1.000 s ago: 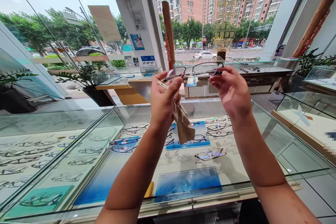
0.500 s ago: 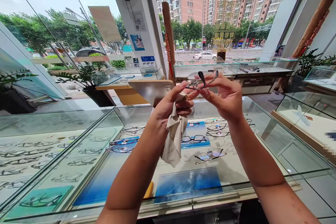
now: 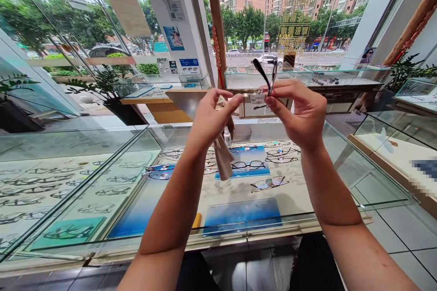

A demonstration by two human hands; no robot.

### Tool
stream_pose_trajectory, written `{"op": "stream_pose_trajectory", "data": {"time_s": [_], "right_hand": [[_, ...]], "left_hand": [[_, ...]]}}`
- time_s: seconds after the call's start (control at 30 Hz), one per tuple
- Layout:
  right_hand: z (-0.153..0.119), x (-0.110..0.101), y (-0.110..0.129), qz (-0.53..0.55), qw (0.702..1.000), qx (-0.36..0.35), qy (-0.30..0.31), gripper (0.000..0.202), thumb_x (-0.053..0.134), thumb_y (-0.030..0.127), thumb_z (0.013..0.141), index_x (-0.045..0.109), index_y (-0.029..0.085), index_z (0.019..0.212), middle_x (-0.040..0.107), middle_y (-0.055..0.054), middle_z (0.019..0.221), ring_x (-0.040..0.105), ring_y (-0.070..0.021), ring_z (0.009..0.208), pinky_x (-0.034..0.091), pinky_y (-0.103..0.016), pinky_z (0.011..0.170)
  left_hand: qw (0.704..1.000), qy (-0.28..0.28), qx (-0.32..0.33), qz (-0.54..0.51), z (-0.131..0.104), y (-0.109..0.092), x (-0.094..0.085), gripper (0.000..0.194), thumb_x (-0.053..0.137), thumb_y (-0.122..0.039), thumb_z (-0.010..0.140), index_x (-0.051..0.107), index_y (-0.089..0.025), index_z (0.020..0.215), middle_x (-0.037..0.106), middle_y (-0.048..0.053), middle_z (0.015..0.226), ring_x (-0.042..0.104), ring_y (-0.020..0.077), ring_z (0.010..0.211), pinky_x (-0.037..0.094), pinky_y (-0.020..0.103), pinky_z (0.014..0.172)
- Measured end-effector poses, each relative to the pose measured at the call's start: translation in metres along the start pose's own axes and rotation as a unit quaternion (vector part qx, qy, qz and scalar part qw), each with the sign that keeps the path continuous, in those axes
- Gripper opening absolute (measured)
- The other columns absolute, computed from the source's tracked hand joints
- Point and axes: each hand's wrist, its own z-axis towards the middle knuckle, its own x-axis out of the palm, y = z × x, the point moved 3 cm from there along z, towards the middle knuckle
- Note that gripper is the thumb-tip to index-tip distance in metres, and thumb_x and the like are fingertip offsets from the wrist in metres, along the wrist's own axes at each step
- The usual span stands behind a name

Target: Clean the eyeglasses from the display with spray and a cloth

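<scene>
The left arm (image 3: 170, 209) and right arm (image 3: 331, 191) slanted inward over the case (image 3: 293, 195), elbows spread near its close edge. Above the case, the left hand (image 3: 213, 116) had its fingers curled and its thumb pointed at the right hand (image 3: 302, 111), which was raised, thumb and fingertips pinched together, slightly apart from the left.
</scene>
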Motion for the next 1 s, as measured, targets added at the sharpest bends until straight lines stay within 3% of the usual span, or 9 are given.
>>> {"op": "stream_pose_trajectory", "data": {"time_s": [0.03, 0.1, 0.23, 0.4, 0.53, 0.67, 0.8, 0.9, 1.0], "right_hand": [[-0.001, -0.002, 0.000, -0.020, 1.000, -0.002, 0.019, 0.008, 0.073, 0.034, 0.102, 0.080, 0.029, 0.102, 0.081, -0.001, 0.105, 0.076, -0.0232, 0.108, 0.060, -0.047, 0.104], [-0.008, -0.004, -0.003, -0.058, 0.997, -0.004, 0.055, 0.008, 0.073, 0.032, 0.103, 0.079, 0.027, 0.100, 0.082, -0.003, 0.103, 0.076, -0.0234, 0.105, 0.060, -0.046, 0.101], [-0.052, 0.009, -0.028, -0.125, 0.982, 0.019, 0.137, 0.007, 0.072, 0.025, 0.102, 0.078, 0.024, 0.099, 0.082, -0.007, 0.104, 0.074, -0.0251, 0.101, 0.059, -0.044, 0.092], [-0.111, 0.039, -0.066, -0.183, 0.937, 0.077, 0.286, 0.012, 0.066, 0.018, 0.102, 0.078, 0.018, 0.100, 0.080, -0.012, 0.107, 0.069, -0.0274, 0.102, 0.050, -0.043, 0.092], [-0.138, 0.057, -0.083, -0.225, 0.865, 0.114, 0.433, 0.015, 0.065, 0.017, 0.103, 0.080, 0.016, 0.100, 0.079, -0.011, 0.106, 0.065, -0.0263, 0.101, 0.040, -0.040, 0.088], [-0.154, 0.065, -0.093, -0.268, 0.801, 0.130, 0.519, 0.021, 0.061, 0.015, 0.105, 0.082, 0.017, 0.103, 0.079, -0.011, 0.112, 0.064, -0.0261, 0.106, 0.036, -0.038, 0.088], [-0.162, 0.071, -0.097, -0.284, 0.777, 0.126, 0.548, 0.024, 0.060, 0.010, 0.102, 0.082, 0.017, 0.106, 0.077, -0.011, 0.114, 0.064, -0.0270, 0.108, 0.036, -0.039, 0.086], [-0.166, 0.075, -0.096, -0.288, 0.766, 0.119, 0.562, 0.027, 0.058, 0.006, 0.101, 0.082, 0.017, 0.109, 0.077, -0.012, 0.116, 0.063, -0.0276, 0.110, 0.036, -0.039, 0.084], [-0.168, 0.079, -0.095, -0.295, 0.754, 0.118, 0.575, 0.031, 0.055, 0.002, 0.100, 0.082, 0.015, 0.108, 0.077, -0.014, 0.118, 0.062, -0.0289, 0.110, 0.036, -0.040, 0.084]], "left_hand": [[0.997, -0.057, 0.028, 0.053, 0.000, 0.001, -0.010, 0.042, 0.079, -0.060, 0.090, 0.068, -0.020, 0.096, 0.073, 0.003, 0.089, 0.064, 0.0162, 0.076, 0.050, 0.032, 0.077], [0.986, -0.109, 0.055, 0.110, -0.001, 0.006, -0.025, 0.029, 0.076, -0.051, 0.094, 0.068, -0.023, 0.091, 0.075, 0.004, 0.098, 0.066, 0.0211, 0.092, 0.050, 0.038, 0.091], [0.969, -0.157, 0.061, 0.180, -0.015, 0.034, -0.036, 0.025, 0.073, -0.046, 0.096, 0.066, -0.024, 0.087, 0.068, 0.000, 0.082, 0.057, 0.0176, 0.073, 0.044, 0.035, 0.075], [0.945, -0.165, 0.063, 0.274, -0.035, 0.085, -0.026, 0.024, 0.067, -0.040, 0.098, 0.061, -0.023, 0.082, 0.065, -0.001, 0.072, 0.057, 0.0167, 0.065, 0.041, 0.032, 0.070], [0.932, -0.061, 0.027, 0.356, -0.039, 0.117, -0.011, 0.020, 0.065, -0.037, 0.098, 0.064, -0.023, 0.084, 0.070, 0.002, 0.074, 0.063, 0.0205, 0.070, 0.039, 0.032, 0.069], [0.912, 0.053, 0.017, 0.406, -0.041, 0.132, 0.007, 0.018, 0.062, -0.037, 0.100, 0.069, -0.023, 0.092, 0.076, 0.006, 0.085, 0.068, 0.0243, 0.079, 0.037, 0.033, 0.067], [0.893, 0.145, 0.029, 0.425, -0.044, 0.141, 0.023, 0.019, 0.060, -0.034, 0.102, 0.074, -0.022, 0.101, 0.079, 0.009, 0.102, 0.071, 0.0282, 0.096, 0.044, 0.035, 0.072], [0.879, 0.205, 0.055, 0.426, -0.047, 0.149, 0.035, 0.022, 0.057, -0.021, 0.099, 0.077, -0.022, 0.108, 0.079, 0.010, 0.116, 0.069, 0.0298, 0.112, 0.050, 0.036, 0.082], [0.870, 0.238, 0.061, 0.428, -0.049, 0.160, 0.045, 0.036, 0.053, -0.007, 0.094, 0.081, -0.023, 0.111, 0.080, 0.008, 0.123, 0.067, 0.0295, 0.116, 0.053, 0.036, 0.087]]}}
